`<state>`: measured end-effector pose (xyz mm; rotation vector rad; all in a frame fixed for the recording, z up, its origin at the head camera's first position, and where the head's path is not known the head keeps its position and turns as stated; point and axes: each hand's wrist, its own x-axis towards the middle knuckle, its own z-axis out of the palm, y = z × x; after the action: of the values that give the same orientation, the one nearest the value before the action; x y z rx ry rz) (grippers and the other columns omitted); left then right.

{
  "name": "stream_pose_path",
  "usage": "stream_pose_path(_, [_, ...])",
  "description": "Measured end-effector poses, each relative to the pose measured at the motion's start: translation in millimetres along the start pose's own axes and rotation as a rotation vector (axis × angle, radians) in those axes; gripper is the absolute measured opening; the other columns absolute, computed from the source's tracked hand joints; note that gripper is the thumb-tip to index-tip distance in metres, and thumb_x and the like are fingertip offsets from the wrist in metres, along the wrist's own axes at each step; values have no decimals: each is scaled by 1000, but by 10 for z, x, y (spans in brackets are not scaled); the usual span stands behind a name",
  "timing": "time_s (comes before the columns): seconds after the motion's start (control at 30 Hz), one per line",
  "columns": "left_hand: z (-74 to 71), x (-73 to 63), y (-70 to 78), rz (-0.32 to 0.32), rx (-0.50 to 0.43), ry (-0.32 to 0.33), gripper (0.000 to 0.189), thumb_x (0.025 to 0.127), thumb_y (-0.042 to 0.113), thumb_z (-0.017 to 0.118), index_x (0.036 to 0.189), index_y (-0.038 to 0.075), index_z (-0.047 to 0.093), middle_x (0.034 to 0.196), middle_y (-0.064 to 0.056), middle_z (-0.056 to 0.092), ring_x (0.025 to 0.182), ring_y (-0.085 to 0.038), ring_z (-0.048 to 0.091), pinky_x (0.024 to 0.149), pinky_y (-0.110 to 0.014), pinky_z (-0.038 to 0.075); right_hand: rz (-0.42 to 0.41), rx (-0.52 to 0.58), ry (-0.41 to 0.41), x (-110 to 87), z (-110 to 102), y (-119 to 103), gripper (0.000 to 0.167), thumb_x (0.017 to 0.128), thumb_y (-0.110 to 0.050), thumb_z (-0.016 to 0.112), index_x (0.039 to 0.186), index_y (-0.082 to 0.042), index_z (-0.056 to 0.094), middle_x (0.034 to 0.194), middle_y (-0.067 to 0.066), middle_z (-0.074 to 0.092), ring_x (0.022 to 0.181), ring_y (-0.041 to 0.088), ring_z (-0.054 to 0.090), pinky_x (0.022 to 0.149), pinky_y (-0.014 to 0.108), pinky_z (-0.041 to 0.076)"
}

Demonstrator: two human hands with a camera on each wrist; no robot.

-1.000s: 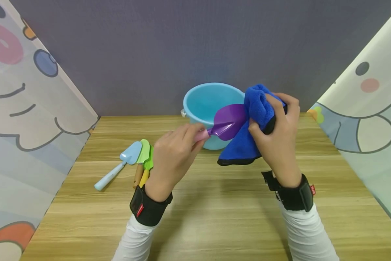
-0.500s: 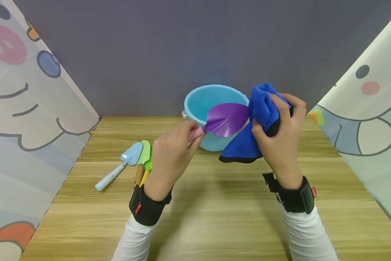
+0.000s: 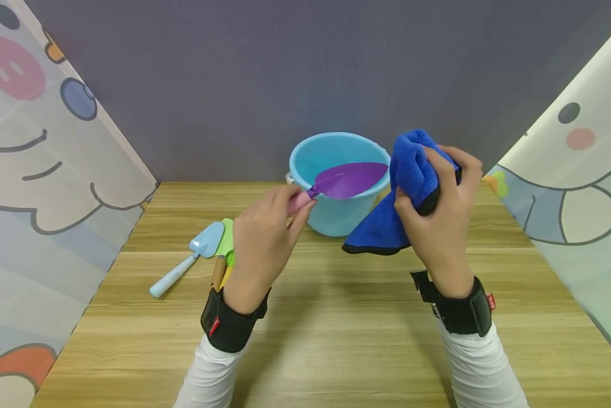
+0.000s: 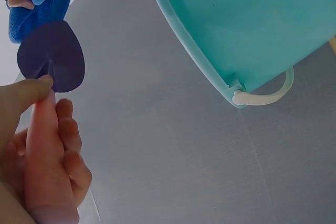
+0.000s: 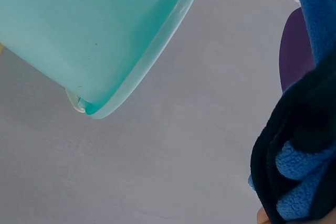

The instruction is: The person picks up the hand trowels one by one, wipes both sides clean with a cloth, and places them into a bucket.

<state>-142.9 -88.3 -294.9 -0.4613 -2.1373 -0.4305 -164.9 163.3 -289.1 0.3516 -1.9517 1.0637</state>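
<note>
My left hand [image 3: 266, 241] grips the pink handle [image 4: 47, 156] of a toy shovel, thumb laid along the top near the neck. Its purple blade [image 3: 351, 180] points right and overlaps the light blue bucket [image 3: 336, 218] in the head view. My right hand [image 3: 440, 209] holds a bunched blue cloth [image 3: 412, 170] with black edging, and one corner of it hangs down to the left. The blade's tip comes right up to the cloth's left side. In the right wrist view the cloth [image 5: 304, 182] hides most of that hand, with part of the purple blade [image 5: 295, 51] behind it.
On the left of the wooden table [image 3: 366, 351] lies a light blue toy trowel [image 3: 183, 263]. Beside it are a green shovel [image 3: 225, 238] and brown and yellow handles, partly covered by my left hand. A grey wall [image 3: 234, 85] stands behind the bucket.
The left hand has drawn slightly left and turned the shovel, so its blade now shows narrower and sits off the cloth's face. The right hand with the cloth has shifted a little right.
</note>
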Motion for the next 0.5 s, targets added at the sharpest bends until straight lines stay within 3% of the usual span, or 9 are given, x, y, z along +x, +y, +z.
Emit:
stream_pose_path(0.2, [-1, 3, -8, -71, -19, -11, 32, 96, 34, 71, 106, 3, 70, 87, -9, 72, 63, -21, 66, 50, -31, 49, -11, 24, 34, -2, 16, -27, 56, 77, -31, 69, 130, -13, 64, 139, 17, 45, 134, 26, 43, 110, 52, 35])
stream_pose_path(0.37, [12, -5, -19, -82, -32, -51, 35, 100, 35, 65, 109, 2, 68, 86, -9, 71, 62, -20, 62, 49, -31, 48, -27, 36, 70, -2, 30, -75, 57, 76, -33, 67, 129, -11, 64, 139, 19, 45, 133, 23, 45, 110, 48, 37])
stream_pose_path(0.5, [22, 0, -7, -82, -48, -82, 37, 102, 36, 61, 115, 2, 67, 82, -8, 69, 57, -18, 57, 45, -28, 40, -49, 58, 93, -17, 48, -130, 61, 81, -49, 68, 128, -11, 63, 140, 21, 46, 133, 23, 46, 109, 46, 40])
